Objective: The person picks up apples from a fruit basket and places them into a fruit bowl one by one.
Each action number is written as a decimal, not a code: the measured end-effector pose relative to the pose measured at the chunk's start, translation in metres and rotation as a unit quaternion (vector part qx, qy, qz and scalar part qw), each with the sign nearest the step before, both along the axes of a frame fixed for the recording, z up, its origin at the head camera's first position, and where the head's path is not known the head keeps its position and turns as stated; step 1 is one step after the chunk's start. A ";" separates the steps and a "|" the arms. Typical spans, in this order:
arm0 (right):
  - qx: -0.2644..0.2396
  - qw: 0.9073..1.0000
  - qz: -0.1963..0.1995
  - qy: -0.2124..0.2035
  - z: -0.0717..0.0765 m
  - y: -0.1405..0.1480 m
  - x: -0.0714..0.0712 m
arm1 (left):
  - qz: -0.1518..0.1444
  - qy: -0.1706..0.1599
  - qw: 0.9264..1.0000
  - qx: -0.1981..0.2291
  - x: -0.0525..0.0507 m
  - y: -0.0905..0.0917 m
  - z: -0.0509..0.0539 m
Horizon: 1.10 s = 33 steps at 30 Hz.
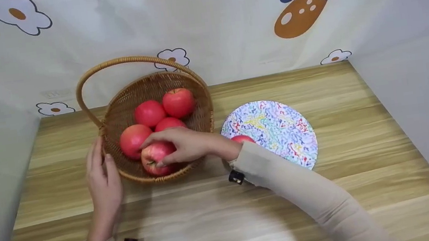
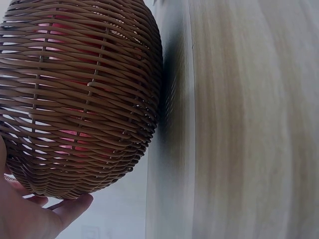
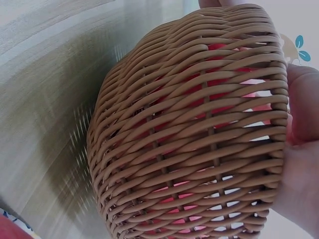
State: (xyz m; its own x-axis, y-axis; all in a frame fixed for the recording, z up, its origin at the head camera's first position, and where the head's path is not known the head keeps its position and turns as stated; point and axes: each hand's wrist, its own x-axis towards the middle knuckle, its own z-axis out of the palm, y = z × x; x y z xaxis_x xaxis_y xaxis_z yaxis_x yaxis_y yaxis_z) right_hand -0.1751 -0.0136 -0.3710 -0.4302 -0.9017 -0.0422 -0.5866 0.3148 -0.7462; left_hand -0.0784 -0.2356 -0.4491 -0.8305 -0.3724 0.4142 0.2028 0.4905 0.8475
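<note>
fingers (image 1: 161, 135) of the right hand (image 1: 189, 143) pinch an apple (image 1: 156, 154) in the basket (image 1: 144, 89) — left hand (image 1: 105, 184), fingers straight, touches its side.

no legible text, labels, brands, numbers or signs

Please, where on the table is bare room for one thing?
Bare table lies right of the patterned plate, and before the basket, between both sleeves.

Crowded: the basket, with five apples, one gripped by the right hand, and the left hand at its side; also the plate's left edge, with another apple.
</note>
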 end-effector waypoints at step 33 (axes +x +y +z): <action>-0.078 0.996 -0.027 0.018 0.009 0.017 -0.001 | 0.004 0.009 1.000 -0.009 0.000 0.000 0.000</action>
